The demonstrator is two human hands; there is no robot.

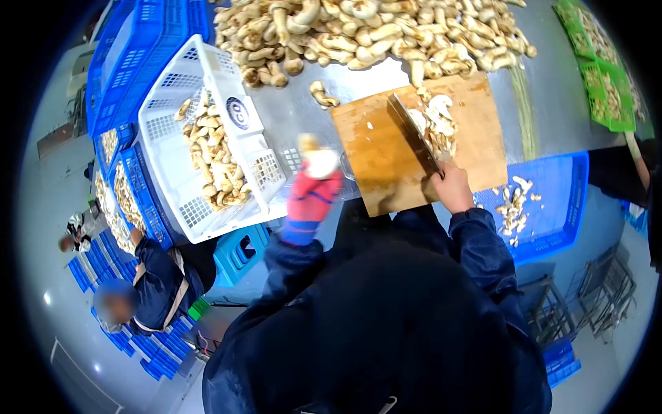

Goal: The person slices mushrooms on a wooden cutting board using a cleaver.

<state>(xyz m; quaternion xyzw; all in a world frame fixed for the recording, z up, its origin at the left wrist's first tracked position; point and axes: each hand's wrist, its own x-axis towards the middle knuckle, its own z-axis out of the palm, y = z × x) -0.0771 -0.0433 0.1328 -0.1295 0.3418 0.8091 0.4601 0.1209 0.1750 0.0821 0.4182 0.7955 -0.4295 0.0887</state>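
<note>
My right hand (453, 188) grips the handle of a knife (414, 131), whose broad blade lies over the wooden cutting board (376, 165). Sliced mushroom pieces (439, 124) are just right of the blade. My left hand (321, 165), in a white glove with a red and blue sleeve cover, is left of the board and blurred by motion. A mushroom (308, 143) shows at its fingertips. Beyond the board lies a large heap of mushrooms (372, 34), and a single mushroom (323, 95) rests on the metal table near the board's far left corner.
A white basket (162, 124) with mushrooms stands left. Below right of the board is a blue crate (552, 228) with mushroom pieces. Green baskets (607, 96) stand far right. Blue crates (131, 62) and a co-worker (162, 283) are at left; another person's arm (636, 159) shows at right.
</note>
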